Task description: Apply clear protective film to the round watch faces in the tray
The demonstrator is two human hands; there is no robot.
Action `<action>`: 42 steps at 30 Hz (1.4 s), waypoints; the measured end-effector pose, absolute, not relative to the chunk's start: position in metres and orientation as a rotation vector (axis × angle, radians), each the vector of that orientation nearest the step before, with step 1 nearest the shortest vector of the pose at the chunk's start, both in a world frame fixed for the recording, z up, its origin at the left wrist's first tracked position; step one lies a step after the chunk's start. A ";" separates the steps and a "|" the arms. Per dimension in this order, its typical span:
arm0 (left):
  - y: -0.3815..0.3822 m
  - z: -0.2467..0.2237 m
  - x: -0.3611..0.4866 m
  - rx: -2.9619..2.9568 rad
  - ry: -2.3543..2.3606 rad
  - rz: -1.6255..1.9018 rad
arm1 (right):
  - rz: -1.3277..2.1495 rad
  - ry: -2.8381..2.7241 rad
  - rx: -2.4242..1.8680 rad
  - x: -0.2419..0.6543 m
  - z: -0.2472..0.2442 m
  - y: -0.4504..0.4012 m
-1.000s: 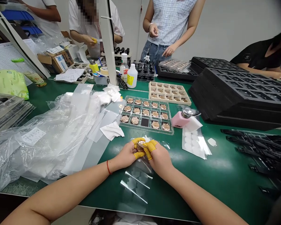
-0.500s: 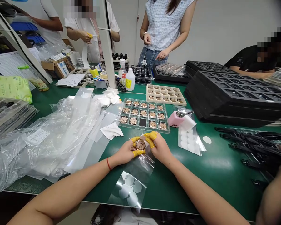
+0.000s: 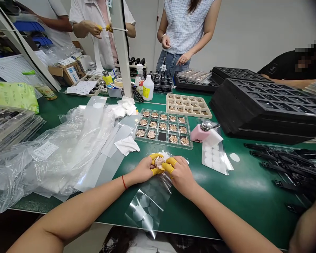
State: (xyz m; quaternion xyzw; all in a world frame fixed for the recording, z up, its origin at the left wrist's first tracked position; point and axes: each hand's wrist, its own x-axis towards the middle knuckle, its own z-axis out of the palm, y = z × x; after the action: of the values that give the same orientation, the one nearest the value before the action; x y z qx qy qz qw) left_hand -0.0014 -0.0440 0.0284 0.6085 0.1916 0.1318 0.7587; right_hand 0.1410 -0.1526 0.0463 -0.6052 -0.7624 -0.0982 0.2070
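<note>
Yellow finger cots cover the fingertips of both hands. My left hand [image 3: 144, 168] is closed around the rim of a round rose-gold watch case [image 3: 159, 162], its pale flat side facing up. The fingers of my right hand [image 3: 181, 173] are pressed together at the case's right edge; anything thin between them is hidden. Crumpled white material shows just behind the case. Below the hands, a clear plastic sheet with round film discs [image 3: 144, 212] lies at the table edge. Beyond them is a clear tray [image 3: 164, 143] of similar watch cases, with one front-row pocket showing dark.
A beige tray [image 3: 189, 114] of watch parts stands behind. To the right are a pink pump bottle [image 3: 200, 133], white disc sheets [image 3: 213, 158], stacked black foam trays [image 3: 242, 123] and black straps [image 3: 284, 165]. Plastic bags [image 3: 76, 151] cover the left. Several people are around the table.
My right hand's fingers have come down and inward onto the watch case. The case has turned slightly in my left hand. A person opposite has brought both gloved-tip hands together.
</note>
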 end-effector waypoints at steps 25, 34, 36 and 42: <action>-0.045 0.034 -0.003 1.355 0.502 0.330 | 0.052 -1.524 -2.055 0.184 0.030 -0.155; -0.046 0.035 -0.005 1.215 0.416 0.360 | 0.399 -1.510 -1.959 0.145 0.041 -0.100; -0.045 0.033 -0.005 1.210 0.465 0.333 | 0.272 -1.440 -2.046 0.157 0.045 -0.073; -0.042 0.028 -0.006 1.240 0.484 0.298 | 0.042 -1.519 -2.184 0.202 0.048 -0.031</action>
State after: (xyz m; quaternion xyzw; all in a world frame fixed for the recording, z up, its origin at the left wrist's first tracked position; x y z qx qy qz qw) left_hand -0.0056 -0.0423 0.0278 0.5731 0.2238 0.1375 0.7762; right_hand 0.2017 -0.0312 0.0479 -0.7971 -0.5546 0.0154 0.2382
